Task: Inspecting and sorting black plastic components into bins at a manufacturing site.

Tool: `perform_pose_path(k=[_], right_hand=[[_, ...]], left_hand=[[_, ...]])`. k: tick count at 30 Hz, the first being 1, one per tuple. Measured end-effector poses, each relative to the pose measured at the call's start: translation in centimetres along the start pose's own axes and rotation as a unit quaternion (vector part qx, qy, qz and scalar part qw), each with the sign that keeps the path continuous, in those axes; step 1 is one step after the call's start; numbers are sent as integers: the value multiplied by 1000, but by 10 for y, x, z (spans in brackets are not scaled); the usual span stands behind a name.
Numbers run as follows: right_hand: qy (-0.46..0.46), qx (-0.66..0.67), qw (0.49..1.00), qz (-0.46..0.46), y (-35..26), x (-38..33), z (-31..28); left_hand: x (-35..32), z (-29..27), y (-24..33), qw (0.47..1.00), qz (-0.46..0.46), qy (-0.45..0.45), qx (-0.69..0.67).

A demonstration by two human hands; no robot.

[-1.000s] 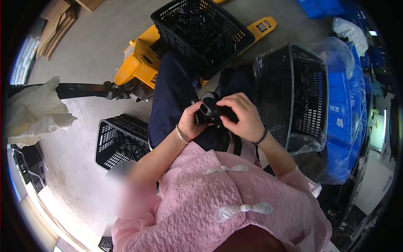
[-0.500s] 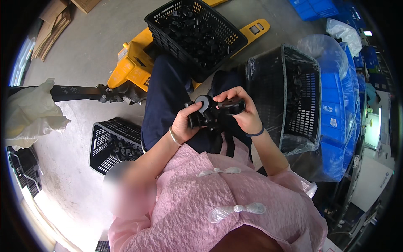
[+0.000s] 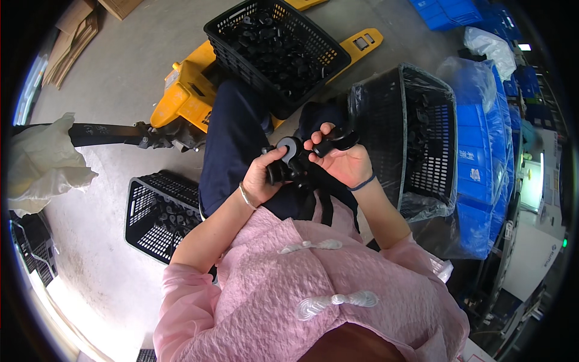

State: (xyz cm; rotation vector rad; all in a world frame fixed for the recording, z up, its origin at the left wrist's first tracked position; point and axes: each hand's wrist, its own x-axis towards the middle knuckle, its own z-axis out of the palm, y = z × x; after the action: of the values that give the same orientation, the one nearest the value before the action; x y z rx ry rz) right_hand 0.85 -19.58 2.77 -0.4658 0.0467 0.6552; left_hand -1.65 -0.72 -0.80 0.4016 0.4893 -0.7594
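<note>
In front of my lap, my left hand is closed around black plastic casters; one with a round grey disc face sits under the thumb. More dark parts of that bundle show below the fingers, but their exact number is hidden. Close by on the right, my right hand grips another black caster, its rounded end tilted up and its other end between the fingertips. A small gap separates the two hands.
Ahead, a black crate full of black casters rests on a yellow pallet jack. Right of me stands a plastic-wrapped black crate with similar parts, beside blue bins. Another black crate holding casters is at left.
My right hand has turned, its palm now showing more, and the caster in it has tilted upward. My left hand keeps its hold with little movement.
</note>
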Motion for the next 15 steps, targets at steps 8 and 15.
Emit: perform_pose_path(k=[8, 15], right_hand=[[-7, -57, 998, -23, -2, 2, 5], [32, -71, 997, -19, -4, 0, 7]], left_hand=[[3, -4, -2, 1000, 1, -1, 6], [6, -6, -3, 1000, -4, 7, 17]])
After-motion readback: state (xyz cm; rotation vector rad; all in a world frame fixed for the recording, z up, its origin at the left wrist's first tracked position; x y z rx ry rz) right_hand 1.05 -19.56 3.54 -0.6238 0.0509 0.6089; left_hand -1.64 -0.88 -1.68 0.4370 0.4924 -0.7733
